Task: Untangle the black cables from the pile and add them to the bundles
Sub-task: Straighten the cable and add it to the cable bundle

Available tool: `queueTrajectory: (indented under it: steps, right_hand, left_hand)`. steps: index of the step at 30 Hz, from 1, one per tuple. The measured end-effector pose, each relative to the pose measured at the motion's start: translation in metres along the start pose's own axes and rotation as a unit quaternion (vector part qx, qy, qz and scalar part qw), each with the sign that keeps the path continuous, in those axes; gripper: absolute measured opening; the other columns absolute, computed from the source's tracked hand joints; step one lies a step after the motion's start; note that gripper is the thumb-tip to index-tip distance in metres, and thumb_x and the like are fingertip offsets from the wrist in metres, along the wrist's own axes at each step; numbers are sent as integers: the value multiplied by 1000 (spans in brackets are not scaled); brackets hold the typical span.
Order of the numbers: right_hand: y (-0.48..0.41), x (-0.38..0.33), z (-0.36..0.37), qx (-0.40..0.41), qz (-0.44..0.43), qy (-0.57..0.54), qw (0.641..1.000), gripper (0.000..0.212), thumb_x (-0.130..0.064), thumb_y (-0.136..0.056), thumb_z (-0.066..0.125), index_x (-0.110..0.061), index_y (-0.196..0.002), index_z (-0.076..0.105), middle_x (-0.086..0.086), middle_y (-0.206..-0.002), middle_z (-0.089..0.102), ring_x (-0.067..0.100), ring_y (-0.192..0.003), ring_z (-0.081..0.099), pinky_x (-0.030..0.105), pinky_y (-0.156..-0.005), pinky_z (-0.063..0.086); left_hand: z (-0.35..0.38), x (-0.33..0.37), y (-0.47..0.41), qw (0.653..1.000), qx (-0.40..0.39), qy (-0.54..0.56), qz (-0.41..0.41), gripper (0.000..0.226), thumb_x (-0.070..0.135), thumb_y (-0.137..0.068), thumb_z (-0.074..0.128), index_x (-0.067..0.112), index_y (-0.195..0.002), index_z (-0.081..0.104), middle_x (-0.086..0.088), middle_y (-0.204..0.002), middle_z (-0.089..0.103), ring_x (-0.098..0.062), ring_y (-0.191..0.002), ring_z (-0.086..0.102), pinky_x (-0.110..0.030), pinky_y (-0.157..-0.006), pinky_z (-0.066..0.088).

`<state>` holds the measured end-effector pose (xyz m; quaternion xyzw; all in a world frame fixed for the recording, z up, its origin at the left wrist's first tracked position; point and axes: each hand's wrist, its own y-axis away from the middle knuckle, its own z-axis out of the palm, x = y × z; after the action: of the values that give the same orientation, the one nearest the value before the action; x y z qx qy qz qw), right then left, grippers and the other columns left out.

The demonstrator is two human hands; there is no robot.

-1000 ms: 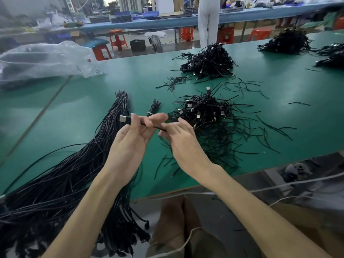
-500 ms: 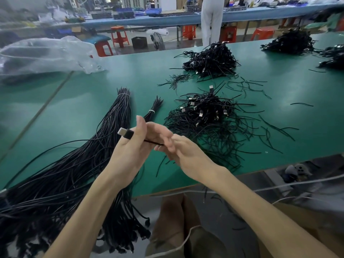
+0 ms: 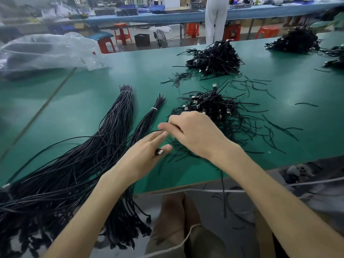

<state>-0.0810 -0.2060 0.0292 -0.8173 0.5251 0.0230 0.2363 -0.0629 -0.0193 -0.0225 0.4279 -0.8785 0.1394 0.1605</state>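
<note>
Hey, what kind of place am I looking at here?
Probably a cable assembly workshop or factory floor: a long green worktable strewn with piles of black cables, tied bundles beside them, and another bench with plastic stools behind.

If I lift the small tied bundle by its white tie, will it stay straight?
Likely floppy: the small bundle is thin cables with one white tie showing, already curving on the table. The untied length would probably sag and splay.

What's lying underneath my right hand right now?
Loose black cables from the tangled pile spread over the green table beneath the right hand. How they lie directly under the palm is covered.
</note>
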Motion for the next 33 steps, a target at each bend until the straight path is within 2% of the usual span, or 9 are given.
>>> queueTrajectory:
  steps: [7,12,17,19,24,27,30,31,33]
  right_hand:
    - [9,-26,16,36,-6,-304,952,53,-36,-107,51,-9,-61,50,-3,-54,49,10,-54,46,25,-60,37]
    - [17,-22,18,52,11,-403,914,52,-35,-108,50,-14,-60,48,-9,-52,43,6,-52,41,17,-60,34]
    - [16,-30,21,59,3,-396,916,52,-30,-109,48,-9,-63,50,-9,-52,41,7,-51,41,13,-61,33]
    - [17,-30,24,58,1,-400,915,51,-30,-109,49,-6,-64,52,-12,-51,46,2,-52,49,13,-61,36]
    - [27,-20,47,-7,20,-367,930,49,-36,-107,51,-16,-63,55,-9,-54,51,8,-51,45,20,-58,34]
    - [31,-2,59,-22,50,-339,939,56,-45,-107,47,-17,-58,49,-10,-52,45,7,-51,41,23,-59,33]
    - [29,17,62,-8,108,-311,944,65,-52,-106,46,-15,-53,33,-5,-47,29,9,-45,28,25,-53,27]
    - [28,21,61,7,129,-316,940,66,-52,-105,47,-17,-52,29,-5,-47,25,10,-44,24,26,-52,25]
    - [22,25,57,48,159,-339,926,67,-47,-106,50,-18,-51,25,-6,-45,22,10,-43,20,27,-51,24]
  left_hand:
    - [1,-3,1,973,-23,231,-14,20,11,-106,50,5,-90,60,5,-86,66,0,-81,56,-17,-82,47]
    - [-18,15,17,919,-49,390,4,62,13,-114,21,43,-98,73,0,-121,55,-21,-116,41,-23,-74,47]
    - [-14,28,23,927,40,334,-169,83,100,-65,37,35,-95,78,10,-76,72,-38,-101,63,-41,-87,52]
    - [-2,20,18,861,24,468,-198,129,107,-57,32,13,-142,57,-14,-130,68,-30,-121,65,-48,-103,51]
    - [5,18,2,691,50,721,-1,81,59,-102,5,7,-158,31,-4,-163,40,-18,-150,37,-32,-122,33]
    - [-6,12,2,642,82,761,42,69,54,-108,17,8,-122,67,-3,-118,71,-14,-116,66,-28,-107,47]
    - [-25,7,13,543,9,835,90,48,49,-108,37,19,-71,42,7,-56,33,-12,-48,36,-22,-69,38]
    - [-28,4,17,544,-38,832,100,50,50,-107,35,20,-67,40,8,-53,32,-11,-45,30,-24,-61,31]
    - [-25,1,23,718,-54,691,64,59,59,-105,33,22,-61,46,10,-48,39,-10,-41,32,-21,-50,30]
